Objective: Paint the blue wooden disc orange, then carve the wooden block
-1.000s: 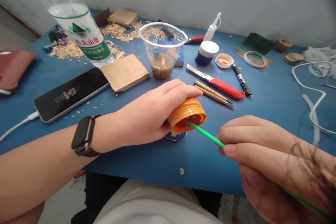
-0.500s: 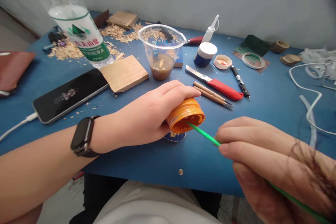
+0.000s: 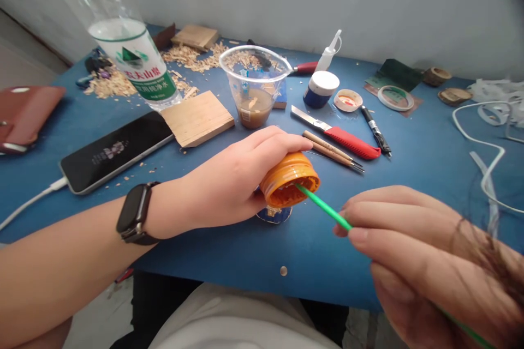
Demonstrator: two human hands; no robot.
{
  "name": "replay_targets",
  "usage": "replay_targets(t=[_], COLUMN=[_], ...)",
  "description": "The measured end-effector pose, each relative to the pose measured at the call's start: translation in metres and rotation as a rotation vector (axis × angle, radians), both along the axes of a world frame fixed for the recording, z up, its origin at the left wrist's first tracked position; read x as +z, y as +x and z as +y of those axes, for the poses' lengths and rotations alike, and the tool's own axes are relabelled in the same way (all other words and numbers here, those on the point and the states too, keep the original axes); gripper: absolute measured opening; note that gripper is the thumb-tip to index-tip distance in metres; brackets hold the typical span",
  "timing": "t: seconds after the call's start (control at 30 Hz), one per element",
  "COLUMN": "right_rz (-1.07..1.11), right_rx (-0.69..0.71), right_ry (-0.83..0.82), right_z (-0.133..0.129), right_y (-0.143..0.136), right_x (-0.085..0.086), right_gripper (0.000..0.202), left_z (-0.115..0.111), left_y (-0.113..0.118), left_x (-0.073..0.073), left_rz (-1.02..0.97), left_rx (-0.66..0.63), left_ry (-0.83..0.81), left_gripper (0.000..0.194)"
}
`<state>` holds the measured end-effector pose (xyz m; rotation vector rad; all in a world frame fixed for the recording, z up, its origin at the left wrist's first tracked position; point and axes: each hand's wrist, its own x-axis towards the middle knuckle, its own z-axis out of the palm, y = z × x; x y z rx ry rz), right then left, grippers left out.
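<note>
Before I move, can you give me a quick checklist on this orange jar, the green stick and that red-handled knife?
1. Left hand grip on the orange jar: ok, wrapped over its side.
2. Jar upright: not ok, tilted with its opening toward the right hand.
3. Right hand grip on the green stick: ok, held in the fingers.
4. Stick's far end coated: cannot tell, hidden inside the jar.
5. Red-handled knife covered: not ok, bare blade.
</note>
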<state>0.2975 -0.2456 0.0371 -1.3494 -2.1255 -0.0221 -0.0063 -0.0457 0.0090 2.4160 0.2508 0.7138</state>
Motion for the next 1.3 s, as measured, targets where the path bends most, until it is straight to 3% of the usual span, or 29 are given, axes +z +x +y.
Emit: replay_targets(t=[0.1, 0.17, 0.27, 0.43, 0.5, 0.6, 0.73, 0.87, 1.03, 1.3], right_rz=[-0.068, -0.045, -0.019, -0.152, -0.110, -0.058, -0.097, -0.119, -0.133, -0.067], right_rx=[0.046, 0.005, -0.042, 0.079, 0.015, -0.073, 0.016, 0.012, 0.015, -0.046], right_ry=[-0.074, -0.085, -0.054, -0.059, -0.068, -0.053, -0.029, -0.024, -0.053, -0.063], right_z=[-0.002, -0.003, -0.002, 0.001, -0.001, -0.004, -0.002, -0.002, -0.004, -0.002], right_y=[-0.002, -0.004, -0.007, -0.009, -0.009, -0.008, -0.007, -0.005, -0.003, -0.012], right_x=[0.001, 0.001, 0.002, 0.006, 0.006, 0.004, 0.004, 0.003, -0.001, 0.003], right_gripper=[0.058, 0.065, 0.060, 0.067, 0.068, 0.068, 0.062, 0.059, 0.067, 0.056], left_z=[-0.001, 0.000, 0.001, 0.002, 0.002, 0.001, 0.001, 0.003, 0.005, 0.003], left_y=[-0.001, -0.001, 0.000, 0.000, 0.002, 0.004, 0.005, 0.003, 0.003, 0.001], left_x=[0.000, 0.000, 0.000, -0.001, -0.002, -0.004, -0.006, -0.011, -0.015, -0.010], left_rz=[0.013, 0.008, -0.022, 0.015, 0.020, 0.015, 0.054, 0.045, 0.036, 0.048], left_rx=[0.003, -0.001, -0.011, 0.006, 0.014, 0.032, 0.054, 0.063, 0.074, 0.077], left_ry=[-0.003, -0.005, 0.004, 0.012, -0.003, -0.039, -0.074, -0.071, -0.062, -0.073], left_gripper=[0.066, 0.067, 0.068, 0.065, 0.066, 0.069, 0.081, 0.093, 0.092, 0.090])
